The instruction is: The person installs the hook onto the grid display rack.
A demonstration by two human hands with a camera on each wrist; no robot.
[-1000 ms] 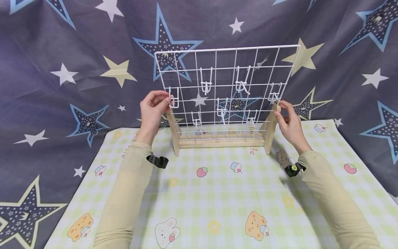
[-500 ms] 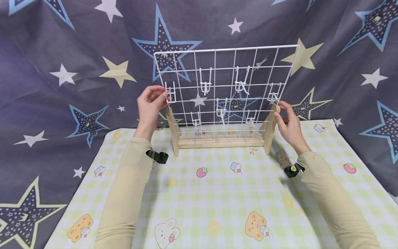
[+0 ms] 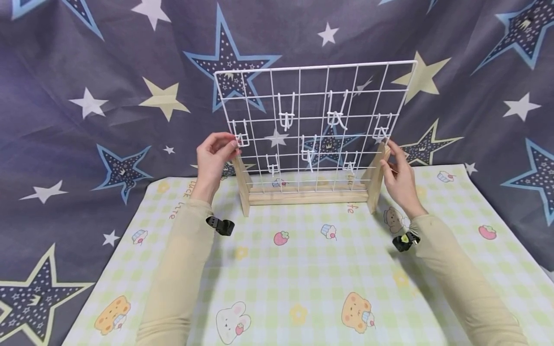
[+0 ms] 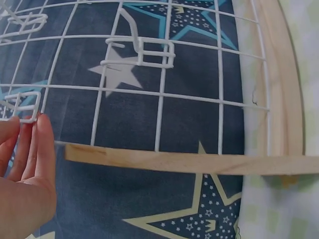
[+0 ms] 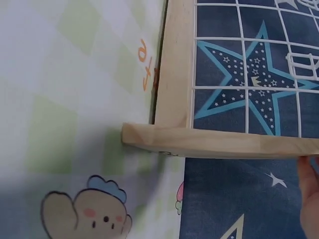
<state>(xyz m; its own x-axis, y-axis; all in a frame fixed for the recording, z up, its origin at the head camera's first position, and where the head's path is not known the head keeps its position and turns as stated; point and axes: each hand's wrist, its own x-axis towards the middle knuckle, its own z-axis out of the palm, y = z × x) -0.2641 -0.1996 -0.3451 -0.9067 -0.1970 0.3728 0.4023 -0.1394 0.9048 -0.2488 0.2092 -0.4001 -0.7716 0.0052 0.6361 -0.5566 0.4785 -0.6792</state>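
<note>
A white wire grid panel leans back in a wooden stand. My left hand pinches a white wire hook at the grid's left edge, thumb in front. In the left wrist view, its fingertips are right at the lower end of that hook. On the other side, my right hand grips the top of the stand's right upright. Only part of this hand shows in the right wrist view, below the wooden upright.
Several more white hooks hang on the grid, among them an upper one, a middle one and a right-edge one. A checked cloth covers the table. A dark star-patterned curtain hangs close behind the stand.
My left hand first rose and shifted left with the hook, then came back down to the grid's edge. My right hand shifted slightly on the upright, its thumb lower now.
</note>
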